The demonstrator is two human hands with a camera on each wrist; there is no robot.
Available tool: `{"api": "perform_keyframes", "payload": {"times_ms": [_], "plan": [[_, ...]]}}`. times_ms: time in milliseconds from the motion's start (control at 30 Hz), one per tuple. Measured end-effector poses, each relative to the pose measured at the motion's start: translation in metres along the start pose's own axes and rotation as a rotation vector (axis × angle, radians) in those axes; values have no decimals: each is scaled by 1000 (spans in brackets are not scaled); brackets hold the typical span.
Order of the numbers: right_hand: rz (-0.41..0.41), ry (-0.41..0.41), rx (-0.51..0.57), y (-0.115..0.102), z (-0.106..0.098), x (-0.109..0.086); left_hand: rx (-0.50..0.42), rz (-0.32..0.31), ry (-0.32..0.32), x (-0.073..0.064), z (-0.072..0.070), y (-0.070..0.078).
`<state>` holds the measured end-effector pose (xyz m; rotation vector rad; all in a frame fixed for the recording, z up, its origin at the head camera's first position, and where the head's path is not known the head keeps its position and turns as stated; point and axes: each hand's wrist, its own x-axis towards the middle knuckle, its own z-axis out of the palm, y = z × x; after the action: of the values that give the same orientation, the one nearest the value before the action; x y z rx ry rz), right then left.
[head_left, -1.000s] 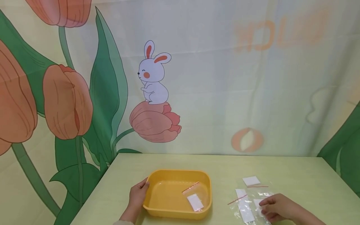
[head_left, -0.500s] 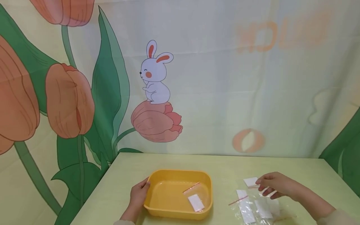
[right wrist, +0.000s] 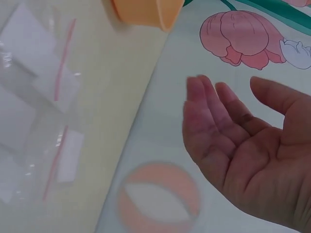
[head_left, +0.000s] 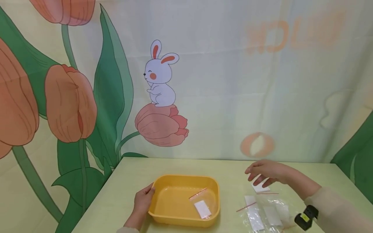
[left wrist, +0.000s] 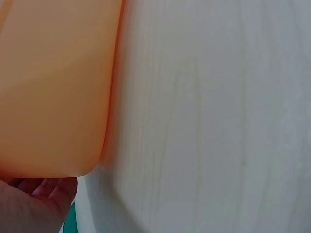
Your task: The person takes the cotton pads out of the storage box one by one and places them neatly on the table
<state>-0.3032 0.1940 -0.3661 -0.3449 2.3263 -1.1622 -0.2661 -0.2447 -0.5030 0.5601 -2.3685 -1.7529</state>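
A yellow plastic tray (head_left: 177, 221) stands on the table, and my left hand (head_left: 142, 202) grips its left side at the rim. Inside the tray lies a clear zip bag with a red seal line and a white rectangular piece (head_left: 202, 209). In the left wrist view the curled fingers of my left hand (left wrist: 39, 204) are partly hidden by the tray wall. My right hand (head_left: 269, 171) hovers above the far end of several similar zip bags (head_left: 253, 215), holding nothing. The right wrist view shows that hand's bare palm (right wrist: 252, 160) and loosely bent fingers.
The pale wooden table (head_left: 163, 168) reaches back to a printed curtain (head_left: 209, 97) with tulips and a rabbit. The zip bags overlap one another right of the tray. A small black device (head_left: 306, 217) sits at my right wrist.
My right hand has left the near zip bags, moving up and away toward the back of the table. My left hand and the tray have stayed put.
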Motion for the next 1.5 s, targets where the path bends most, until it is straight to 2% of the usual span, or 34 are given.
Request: {"api": "perform_keyframes", "payload": {"times_ms": [167,333,733,967,1233,1500], "plan": [[33,-73,-61,-33,7,18,-2,-5,6,-1,-2,0],[70,-103,-98,-58,24,39,-8,-5,-1,0,-2,-2],[191,-139,-119,-97,71,89,21,28,3,-1,-3,-1],[254,-89,-106,-106,94,108,16,44,6,1,-2,-2],[311,-42,-68,-102,116,122,17,18,1,1,-2,0],[431,28,6,-96,126,128,19,19,3,1,0,0]]}}
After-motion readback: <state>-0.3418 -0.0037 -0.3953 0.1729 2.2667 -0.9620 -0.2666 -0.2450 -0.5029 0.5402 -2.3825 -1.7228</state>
